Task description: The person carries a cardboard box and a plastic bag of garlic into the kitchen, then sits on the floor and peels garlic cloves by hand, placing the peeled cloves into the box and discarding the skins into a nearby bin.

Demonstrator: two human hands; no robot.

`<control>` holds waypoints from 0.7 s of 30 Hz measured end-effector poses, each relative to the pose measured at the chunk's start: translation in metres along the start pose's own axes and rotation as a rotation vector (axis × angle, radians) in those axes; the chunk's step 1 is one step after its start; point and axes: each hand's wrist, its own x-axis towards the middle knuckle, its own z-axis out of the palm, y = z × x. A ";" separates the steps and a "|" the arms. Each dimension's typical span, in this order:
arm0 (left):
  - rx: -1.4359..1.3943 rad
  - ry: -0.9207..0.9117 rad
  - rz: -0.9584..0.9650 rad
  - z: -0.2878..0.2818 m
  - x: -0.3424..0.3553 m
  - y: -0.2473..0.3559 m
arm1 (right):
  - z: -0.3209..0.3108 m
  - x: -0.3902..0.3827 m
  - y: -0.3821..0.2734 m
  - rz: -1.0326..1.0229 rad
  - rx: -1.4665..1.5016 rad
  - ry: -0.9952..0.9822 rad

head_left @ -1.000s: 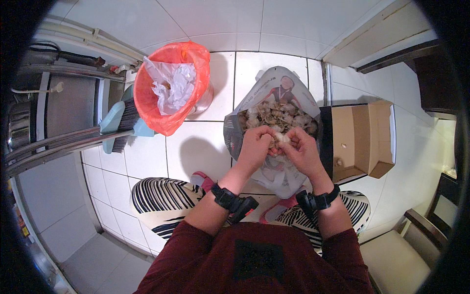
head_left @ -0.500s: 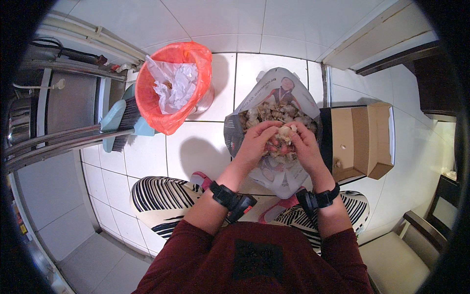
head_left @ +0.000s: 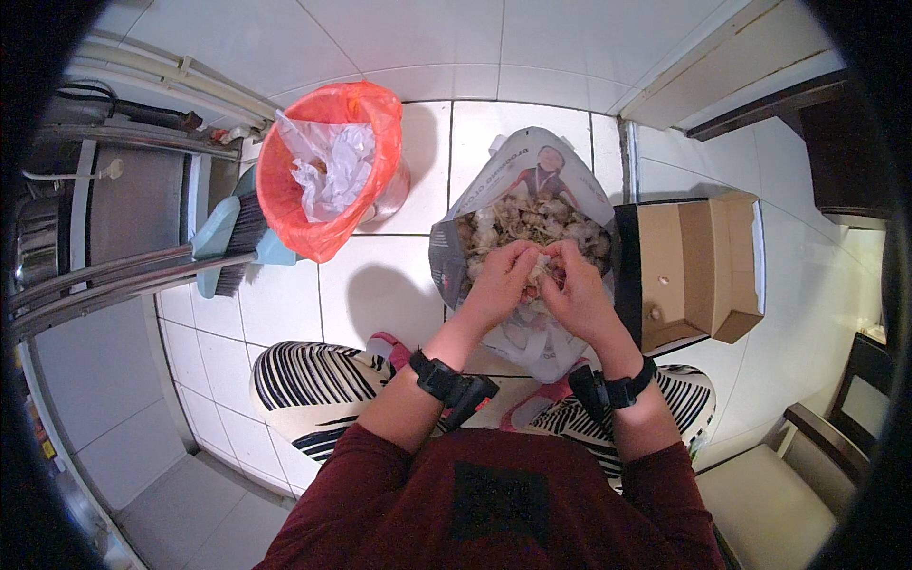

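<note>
Dark printed capitals (head_left: 513,154) run along the upper left of the white bag (head_left: 591,195).

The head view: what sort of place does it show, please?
Probably a home kitchen or a utility corner beside one: it has a white tiled floor, a red-lined bin and an open bag of what look like garlic bulbs.

This looks like a home, maybe the kitchen: white square floor tiles (head_left: 370,258), many pale, round garlic bulbs (head_left: 543,209), a round bin lined with red plastic (head_left: 318,237) far left, a pale-blue plastic broom (head_left: 217,228) left, and 1 cream, dark-framed chair (head_left: 765,499) near right.
</note>
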 end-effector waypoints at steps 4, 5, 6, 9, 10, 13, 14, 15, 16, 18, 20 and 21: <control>-0.298 0.034 -0.131 0.002 0.000 -0.002 | -0.005 0.000 0.005 0.009 0.071 0.009; -0.237 0.011 -0.111 0.000 -0.001 -0.002 | -0.003 0.000 0.007 -0.022 0.104 0.024; -0.177 -0.035 -0.082 -0.002 0.000 -0.001 | -0.003 0.000 0.009 -0.059 0.132 0.065; -0.440 -0.172 -0.166 -0.009 -0.001 0.000 | -0.001 0.001 0.017 -0.244 0.165 0.040; -0.446 -0.162 -0.162 -0.010 0.001 0.001 | 0.000 0.002 0.019 -0.130 0.273 -0.031; -0.342 -0.027 -0.150 -0.016 0.002 0.006 | -0.006 0.004 0.025 -0.237 0.219 0.038; -0.199 -0.040 -0.049 -0.016 0.003 0.007 | -0.008 0.007 0.025 -0.215 0.198 0.060; -0.205 -0.040 -0.026 -0.019 0.004 0.007 | -0.007 0.008 0.025 -0.243 0.189 0.104; -0.348 0.032 -0.110 -0.019 0.006 0.005 | -0.008 0.012 0.027 -0.214 0.145 0.108; -0.313 0.078 -0.132 -0.020 0.007 -0.002 | -0.004 0.013 0.027 -0.126 0.073 0.108; -0.281 0.097 -0.104 -0.017 0.009 -0.009 | 0.001 0.013 0.027 -0.072 0.077 0.178; -0.263 0.094 -0.072 -0.014 0.009 -0.013 | 0.003 0.013 0.027 -0.035 0.082 0.180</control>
